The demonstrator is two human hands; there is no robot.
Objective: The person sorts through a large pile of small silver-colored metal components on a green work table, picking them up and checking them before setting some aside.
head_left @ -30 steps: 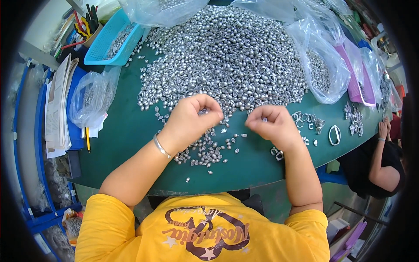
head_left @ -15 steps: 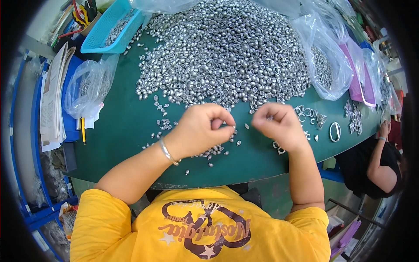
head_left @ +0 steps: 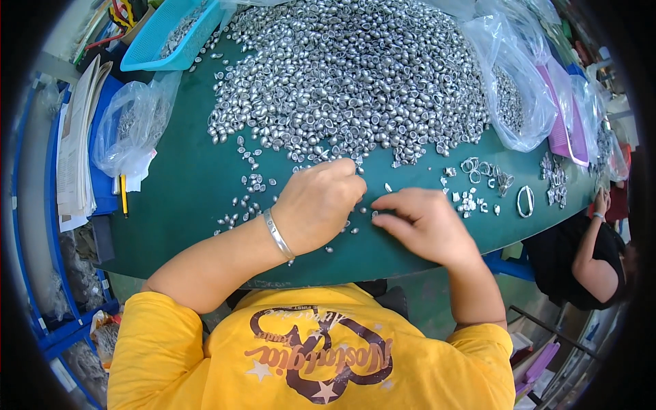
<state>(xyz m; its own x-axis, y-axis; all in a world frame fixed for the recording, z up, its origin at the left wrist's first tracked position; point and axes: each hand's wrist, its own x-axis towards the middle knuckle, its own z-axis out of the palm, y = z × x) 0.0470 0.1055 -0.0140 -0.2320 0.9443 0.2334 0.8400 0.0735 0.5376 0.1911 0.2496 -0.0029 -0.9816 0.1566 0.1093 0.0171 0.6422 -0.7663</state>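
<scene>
My left hand (head_left: 321, 205), with a silver bangle (head_left: 277, 236) at the wrist, is closed in a fist above the table; whatever its curled fingers hold is hidden. Just to its right, my right hand (head_left: 429, 222) has thumb and forefinger apart. A small silver metal piece (head_left: 374, 214) lies on the table by the right thumb tip. Another narrow silver piece (head_left: 388, 187) lies just beyond the right forefinger. Small rounded metal pieces (head_left: 254, 183) are scattered to the left of my left hand, and some lie partly under it.
A large heap of hollow, drop-shaped metal pieces (head_left: 355, 75) covers the far middle of the green table (head_left: 171, 225). Silver rings (head_left: 482, 167) and bits lie right. Around stand a turquoise basket (head_left: 147, 61), plastic bags (head_left: 519, 102) and a purple tray (head_left: 570, 140). A person (head_left: 581, 260) sits at right.
My left hand has turned over into a fist, hiding its fingertips. My right hand has come down and left, and its fingers have spread. More silver bits show on the table at right.
</scene>
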